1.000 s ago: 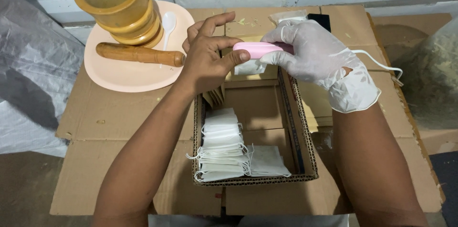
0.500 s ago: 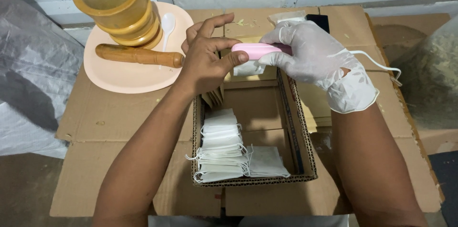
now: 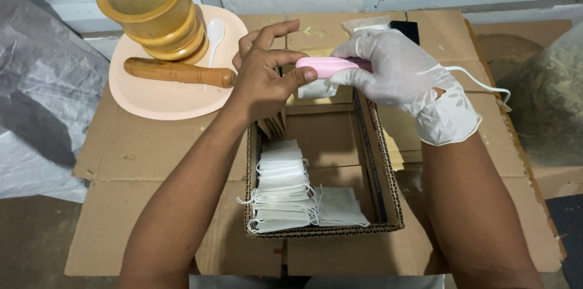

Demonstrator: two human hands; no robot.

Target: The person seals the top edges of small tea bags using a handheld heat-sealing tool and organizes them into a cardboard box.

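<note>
From the head camera, the gloved right hand (image 3: 405, 73) grips a pink handheld sealer (image 3: 331, 65) above the cardboard box (image 3: 388, 204). The bare left hand (image 3: 265, 76) pinches the sealer's tip, where a small white pouch (image 3: 316, 88) hangs. More white pouches (image 3: 282, 186) lie stacked in the box.

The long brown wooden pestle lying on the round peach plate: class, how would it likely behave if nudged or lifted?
The long brown wooden pestle is rounded, so it would probably roll across the round peach plate when nudged. It looks solid, likely stiff and fairly heavy for its size. Its smooth finish may feel slightly slippery.
</note>
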